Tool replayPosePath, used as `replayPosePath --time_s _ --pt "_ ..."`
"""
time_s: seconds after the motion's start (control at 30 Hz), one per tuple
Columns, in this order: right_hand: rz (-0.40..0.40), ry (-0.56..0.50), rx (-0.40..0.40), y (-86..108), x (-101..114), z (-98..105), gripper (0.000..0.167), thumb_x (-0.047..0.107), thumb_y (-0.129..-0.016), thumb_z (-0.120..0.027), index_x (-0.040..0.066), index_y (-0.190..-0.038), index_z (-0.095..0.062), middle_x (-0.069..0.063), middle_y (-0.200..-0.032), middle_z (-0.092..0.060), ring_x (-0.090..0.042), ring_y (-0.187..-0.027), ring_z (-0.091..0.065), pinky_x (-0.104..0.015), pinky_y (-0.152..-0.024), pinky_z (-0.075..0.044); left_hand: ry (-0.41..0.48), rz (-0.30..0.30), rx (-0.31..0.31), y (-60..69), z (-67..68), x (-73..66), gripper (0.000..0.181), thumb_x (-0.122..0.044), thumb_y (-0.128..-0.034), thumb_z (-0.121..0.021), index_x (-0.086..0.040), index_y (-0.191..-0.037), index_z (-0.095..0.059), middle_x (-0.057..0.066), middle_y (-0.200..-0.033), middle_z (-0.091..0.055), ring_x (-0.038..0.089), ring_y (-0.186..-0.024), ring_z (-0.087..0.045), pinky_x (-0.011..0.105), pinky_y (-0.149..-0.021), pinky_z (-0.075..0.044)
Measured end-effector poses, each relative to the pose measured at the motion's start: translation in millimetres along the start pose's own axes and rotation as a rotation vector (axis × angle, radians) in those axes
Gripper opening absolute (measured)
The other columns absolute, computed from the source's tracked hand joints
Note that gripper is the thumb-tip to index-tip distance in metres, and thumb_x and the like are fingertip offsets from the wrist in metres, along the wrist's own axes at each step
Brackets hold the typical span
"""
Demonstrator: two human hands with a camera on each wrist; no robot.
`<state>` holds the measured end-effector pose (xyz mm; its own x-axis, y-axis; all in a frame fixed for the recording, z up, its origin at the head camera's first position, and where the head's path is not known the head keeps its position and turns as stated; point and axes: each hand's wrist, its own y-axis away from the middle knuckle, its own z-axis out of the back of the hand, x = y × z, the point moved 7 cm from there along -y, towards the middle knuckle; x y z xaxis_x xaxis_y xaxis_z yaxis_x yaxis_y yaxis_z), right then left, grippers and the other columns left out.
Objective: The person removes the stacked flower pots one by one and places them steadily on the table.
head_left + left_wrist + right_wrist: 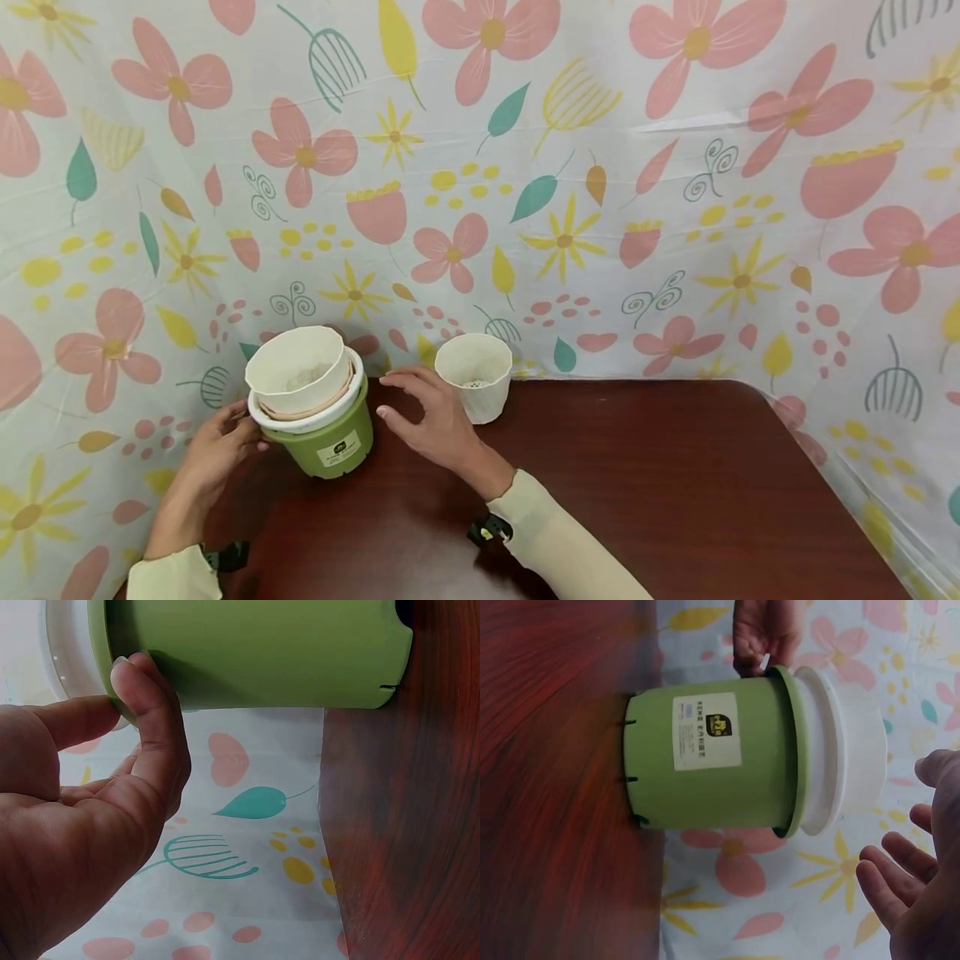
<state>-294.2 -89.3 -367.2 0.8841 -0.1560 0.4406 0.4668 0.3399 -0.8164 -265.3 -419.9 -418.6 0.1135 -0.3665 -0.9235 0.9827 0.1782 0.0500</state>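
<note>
At the table's left, a green flower pot [306, 452] with a paper label [706, 732] stands upright. Nested in it are a white-rimmed pot [823, 750], a peach-coloured pot [321, 407] and, on top, a faceted white pot [296, 400]. My left hand [217, 450] pinches the green pot's rim from the left, thumb and fingers at the lip in the left wrist view. Right of the stack, my right hand [435, 421] hovers with fingers spread, touching nothing. Just beyond it, another faceted white pot [486, 400] with small drain holes inside stands apart.
The dark red-brown wooden table [637, 483] extends to the right, with a rounded far corner. A flower-printed cloth [570, 275] hangs behind the table and along its sides, close to both the stack and the single white pot.
</note>
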Motion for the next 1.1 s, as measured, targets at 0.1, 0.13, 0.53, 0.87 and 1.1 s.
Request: replayPosePath --time_s 0.1,0.13,0.53,0.87,1.1 --pt "0.017 0.018 0.005 -4.7 4 -4 0.033 0.019 -0.094 -0.082 0.012 -0.126 -0.073 -0.005 -0.128 -0.068 -0.015 -0.121 -0.064 -0.024 -0.103 -0.052 -0.005 -0.006 0.002 0.6 -0.4 -0.2 0.07 -0.034 -0.115 -0.046 0.009 -0.163 -0.02 0.013 -0.137 -0.054 0.003 -0.096 -0.066 0.028 -0.085 -0.061" --pt "0.02 0.024 0.009 -6.1 6 -5 0.033 0.019 -0.094 -0.082 0.012 -0.125 -0.073 -0.004 -0.128 -0.068 -0.015 -0.121 -0.064 -0.024 -0.103 -0.052 -0.006 -0.008 0.004 0.5 -0.3 -0.3 0.069 -0.034 -0.1152 -0.046 0.009 -0.163 -0.02 0.012 -0.136 -0.055 0.003 -0.096 -0.066 0.028 -0.085 -0.061" --pt "0.041 0.049 0.047 -20.3 17 -19 0.035 0.02 -0.095 -0.082 0.007 -0.126 -0.073 -0.006 -0.13 -0.066 -0.013 -0.123 -0.063 -0.02 -0.106 -0.048 -0.005 -0.009 0.008 0.8 0.1 -0.4 0.069 -0.033 -0.1153 -0.045 0.01 -0.163 -0.019 0.012 -0.134 -0.054 0.003 -0.095 -0.066 0.028 -0.085 -0.061" --pt "0.025 0.058 0.077 -31.7 23 -31 0.038 0.02 -0.095 -0.083 0.008 -0.129 -0.072 -0.014 -0.138 -0.059 -0.022 -0.13 -0.058 -0.027 -0.111 -0.047 -0.013 -0.006 0.006 0.6 0.9 -1.1 0.068 -0.032 -0.1154 -0.045 0.01 -0.163 -0.02 0.007 -0.13 -0.056 0.003 -0.094 -0.066 0.026 -0.083 -0.06" --pt "0.02 0.077 0.102 -40.9 27 -43 0.043 0.023 -0.093 -0.084 0.009 -0.132 -0.07 -0.018 -0.141 -0.053 -0.027 -0.127 -0.06 -0.025 -0.109 -0.048 -0.009 -0.004 0.013 -0.3 1.4 1.0 0.07 -0.033 -0.1152 -0.046 0.009 -0.163 -0.019 0.006 -0.129 -0.056 0.004 -0.094 -0.066 0.028 -0.084 -0.061"
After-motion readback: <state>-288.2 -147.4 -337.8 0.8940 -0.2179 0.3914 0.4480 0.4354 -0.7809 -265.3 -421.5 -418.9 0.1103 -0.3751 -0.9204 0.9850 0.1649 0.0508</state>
